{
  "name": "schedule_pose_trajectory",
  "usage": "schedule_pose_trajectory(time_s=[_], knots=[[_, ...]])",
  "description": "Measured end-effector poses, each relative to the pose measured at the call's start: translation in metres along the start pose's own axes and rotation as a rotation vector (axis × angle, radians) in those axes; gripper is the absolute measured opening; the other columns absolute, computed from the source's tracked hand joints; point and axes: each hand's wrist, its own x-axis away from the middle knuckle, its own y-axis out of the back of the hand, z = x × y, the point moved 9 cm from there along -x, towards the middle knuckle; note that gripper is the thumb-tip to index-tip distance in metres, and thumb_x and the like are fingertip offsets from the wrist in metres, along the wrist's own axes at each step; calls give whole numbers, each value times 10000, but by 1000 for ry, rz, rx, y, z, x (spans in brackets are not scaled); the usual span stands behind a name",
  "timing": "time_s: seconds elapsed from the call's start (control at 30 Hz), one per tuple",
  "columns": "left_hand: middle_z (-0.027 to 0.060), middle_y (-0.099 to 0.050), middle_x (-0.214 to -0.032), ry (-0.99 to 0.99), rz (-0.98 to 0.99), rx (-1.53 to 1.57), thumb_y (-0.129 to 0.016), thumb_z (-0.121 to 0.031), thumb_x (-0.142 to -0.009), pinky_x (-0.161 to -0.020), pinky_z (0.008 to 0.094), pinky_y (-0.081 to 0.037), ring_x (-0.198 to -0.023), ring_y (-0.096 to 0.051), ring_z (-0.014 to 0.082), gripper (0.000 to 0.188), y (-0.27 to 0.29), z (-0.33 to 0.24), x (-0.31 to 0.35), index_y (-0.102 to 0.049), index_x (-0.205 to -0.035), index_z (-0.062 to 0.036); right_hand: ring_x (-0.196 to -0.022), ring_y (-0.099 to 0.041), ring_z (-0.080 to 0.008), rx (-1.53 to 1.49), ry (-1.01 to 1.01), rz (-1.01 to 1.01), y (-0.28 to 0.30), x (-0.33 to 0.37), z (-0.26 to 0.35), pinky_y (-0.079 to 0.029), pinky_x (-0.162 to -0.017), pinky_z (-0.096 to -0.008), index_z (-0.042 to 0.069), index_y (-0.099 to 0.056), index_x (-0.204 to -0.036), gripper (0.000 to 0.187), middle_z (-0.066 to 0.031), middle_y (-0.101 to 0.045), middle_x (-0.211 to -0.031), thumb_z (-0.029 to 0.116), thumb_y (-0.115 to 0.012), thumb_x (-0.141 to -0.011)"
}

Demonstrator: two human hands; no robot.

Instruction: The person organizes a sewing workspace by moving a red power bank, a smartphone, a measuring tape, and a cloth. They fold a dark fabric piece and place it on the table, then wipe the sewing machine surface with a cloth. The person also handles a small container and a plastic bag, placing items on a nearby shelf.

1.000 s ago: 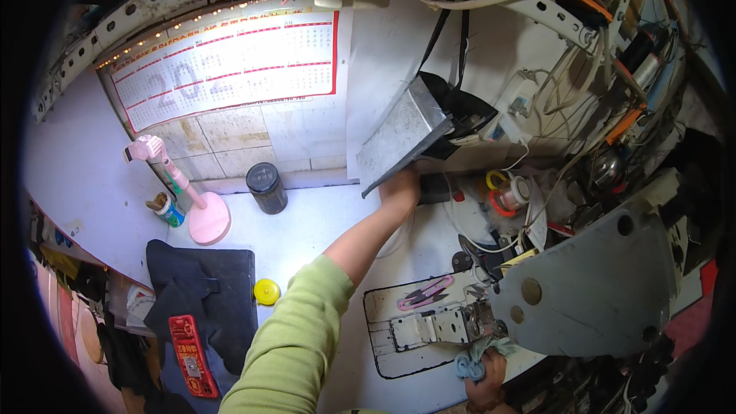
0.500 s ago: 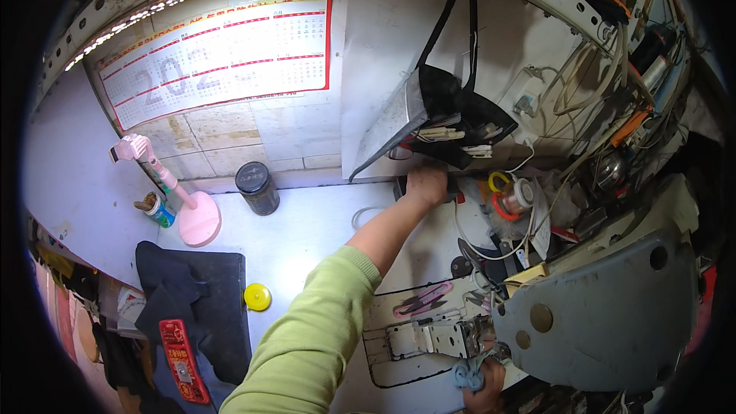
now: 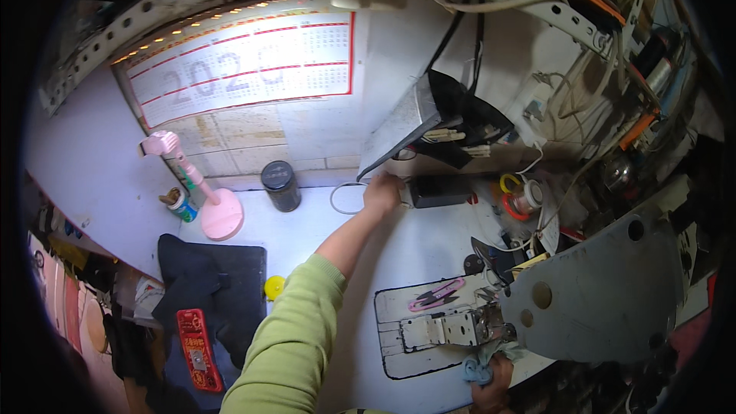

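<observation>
Below the bag (image 3: 399, 124): the left hand (image 3: 382, 193) is at the back of the table (image 3: 326, 238), just beside the left end of the black box (image 3: 441, 191).
Left fingers: curled, with the tips out of sight; I cannot tell whether they grip anything or touch the box.
Cable: a pale loop (image 3: 334, 201) lies on the table just left of that hand.
Right hand (image 3: 494, 386): closed on the blue cloth (image 3: 477, 371), bunched at the near side of the machine (image 3: 590, 299), by its metal foot.
Both hands: well apart, the left far up the table, the right low by its near edge.
Step in hand: seemingly a reach by the left arm, green sleeve (image 3: 295, 341) stretched across the table, while the right hand holds the cloth.
Next move: judging by the pose, it calls for a sure hold or a clean release at the box, with the wrist kept low under the bag and clear of the loop.
Machine bed: pink snips (image 3: 437, 294) lie on it, beyond the foot and out of both hands.
Left of the sleeve: a yellow disc (image 3: 274, 286), partly covered by the arm, then dark fabric (image 3: 239, 264) with a red case (image 3: 197, 349) on top.
</observation>
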Motion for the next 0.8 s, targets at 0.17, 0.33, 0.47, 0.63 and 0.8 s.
schedule_pose_trajectory(time_s=[0.17, 0.33, 0.47, 0.63, 0.8], knots=[[135, -596, -1184, -108, -6, 49, -656, -139, -800, -946, 435, -472, -1121, -541, 354, 253, 16, -20, 54, -676, -1051, -113, -1086, -524, -470, -57, -12, -89, -4, 9, -13, -395, -981, -549, -25, -559, -1146, 481, -259, -561, -1174, 168, -676, -722], [168, -556, -1272, -232, 79, 45, -690, -187, -818, -976, 440, -456, -1176, -514, 362, 338, 74, -33, 160, -641, -1132, -76, -1182, -480, -475, -84, -5, -35, -11, 16, -25, -341, -1052, -541, -61, -518, -1211, 528, -281, -529, -1246, 148, -651, -744], [187, -547, -1311, -42, 185, 13, -681, -208, -845, -1010, 447, -444, -1206, -516, 379, 350, 141, 19, 249, -632, -1160, -64, -1191, -473, -479, -82, 31, -48, -9, 16, -22, -330, -1065, -529, -82, -513, -1207, 486, -287, -526, -1245, 71, -598, -753], [192, -521, -1329, 281, -252, -256, -725, -209, -800, -1029, 439, -418, -1215, -497, 373, 481, 277, 93, 399, -577, -1226, -43, -1155, -490, -482, -97, 24, -83, -9, 12, -19, -344, -1033, -545, -73, -536, -1194, 462, -282, -542, -1236, 124, -623, -786], [241, -334, -1486, 789, -205, -212, -761, -338, -775, -1096, 464, -345, -1339, -376, 426, 879, 285, 141, 533, -307, -1463, -33, -1135, -490, -475, -124, -9, -69, -12, 10, -22, -350, -1025, -521, -63, -535, -1196, 449, -268, -541, -1214, 95, -612, -782]])
